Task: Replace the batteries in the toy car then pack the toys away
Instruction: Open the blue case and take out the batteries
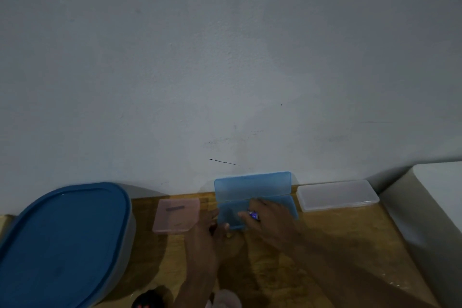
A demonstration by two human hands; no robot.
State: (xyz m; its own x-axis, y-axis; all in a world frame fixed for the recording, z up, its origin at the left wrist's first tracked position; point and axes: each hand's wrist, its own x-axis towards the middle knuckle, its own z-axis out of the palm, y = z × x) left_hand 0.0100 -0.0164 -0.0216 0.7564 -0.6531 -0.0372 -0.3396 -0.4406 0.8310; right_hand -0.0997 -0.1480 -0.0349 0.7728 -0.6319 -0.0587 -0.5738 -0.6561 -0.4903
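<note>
A translucent blue case (252, 186) stands open by the wall, its lid upright. My right hand (272, 217) is over the case's tray and pinches a small shiny blue-purple toy (253, 215) between its fingertips. At the tray's front left corner, my left hand (211, 230) grips the case, thumb on the front edge. A dark toy with red spots (147, 301) lies at the bottom edge, partly cut off. Beside it is a pale object (225, 297), partly hidden by my left forearm.
A closed pink case (175, 215) lies left of the blue one, and a closed clear case (337, 195) lies to its right by the wall. A big grey tub with a blue lid (62, 240) fills the left. A white block (440, 197) borders the wooden table (350, 232) on the right.
</note>
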